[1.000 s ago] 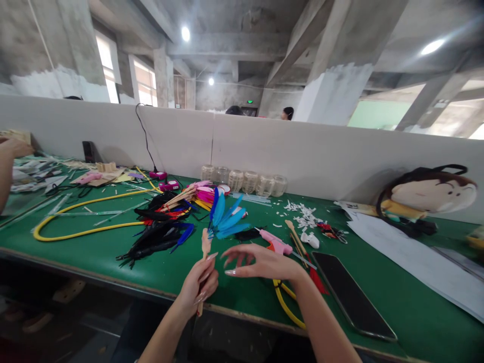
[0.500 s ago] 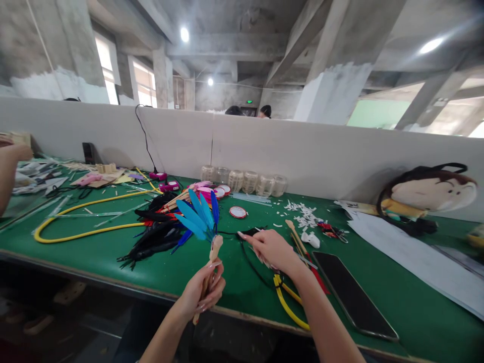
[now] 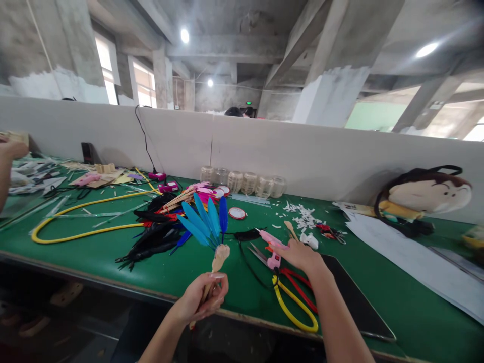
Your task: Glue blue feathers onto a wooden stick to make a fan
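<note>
Now, from my remote feed: left of the scissors (image 3: 276, 280), the wooden stick (image 3: 220, 258) has been turned over since a second ago; among its blue feathers (image 3: 200, 224), the darkest one sat at the fan's left edge, now at its right. I read this as the other face being brought round. My left hand (image 3: 207, 298) holds the stick in curled fingers, top leaning right. Just above the scissors, the pink glue gun (image 3: 267, 237), covered half a second ago, shows again, so it appears within use. My right hand (image 3: 304, 256), right of the scissors' blades, reaches leftward, fingers against the gun; whether they close round it, I cannot tell.
</note>
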Demonstrator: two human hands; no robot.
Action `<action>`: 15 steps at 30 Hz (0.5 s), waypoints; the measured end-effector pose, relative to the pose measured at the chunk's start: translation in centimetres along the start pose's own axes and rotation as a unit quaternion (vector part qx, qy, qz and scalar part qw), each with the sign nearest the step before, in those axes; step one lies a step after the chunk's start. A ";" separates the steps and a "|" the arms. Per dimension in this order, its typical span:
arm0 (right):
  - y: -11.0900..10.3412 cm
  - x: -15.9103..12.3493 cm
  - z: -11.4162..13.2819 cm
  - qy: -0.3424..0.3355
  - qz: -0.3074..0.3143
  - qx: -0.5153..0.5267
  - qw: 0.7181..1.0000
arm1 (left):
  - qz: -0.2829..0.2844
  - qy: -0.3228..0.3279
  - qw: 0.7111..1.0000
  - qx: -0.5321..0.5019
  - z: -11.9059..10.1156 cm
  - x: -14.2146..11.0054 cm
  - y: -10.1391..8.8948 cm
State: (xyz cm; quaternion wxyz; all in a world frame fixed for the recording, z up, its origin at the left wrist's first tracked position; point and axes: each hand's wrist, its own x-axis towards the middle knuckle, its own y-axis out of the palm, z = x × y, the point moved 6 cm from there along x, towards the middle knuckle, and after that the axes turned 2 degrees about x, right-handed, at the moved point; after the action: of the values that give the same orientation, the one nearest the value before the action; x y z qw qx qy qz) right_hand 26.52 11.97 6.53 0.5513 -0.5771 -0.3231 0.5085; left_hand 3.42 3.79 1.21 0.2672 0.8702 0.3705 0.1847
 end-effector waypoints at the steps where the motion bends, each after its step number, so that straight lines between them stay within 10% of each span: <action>1: -0.1 -0.3 0.3 0.007 -0.010 -0.005 1.000 | 0.001 0.003 1.000 -0.001 0.0 0.0 0.0; 6: -2.6 -3.1 2.4 0.022 -0.199 -0.067 0.977 | 0.006 0.016 1.000 -0.014 -0.2 0.0 -0.1; 15: 0.9 -1.2 3.5 0.026 -0.057 -0.017 0.998 | 0.009 0.013 1.000 0.014 -0.3 0.0 -0.3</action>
State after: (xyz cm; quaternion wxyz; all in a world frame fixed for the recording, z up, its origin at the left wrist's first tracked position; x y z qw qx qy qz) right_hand 22.74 11.79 6.33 0.5776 -0.5803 -0.3500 0.4551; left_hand 3.06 4.06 1.23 0.2487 0.8747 0.3688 0.1927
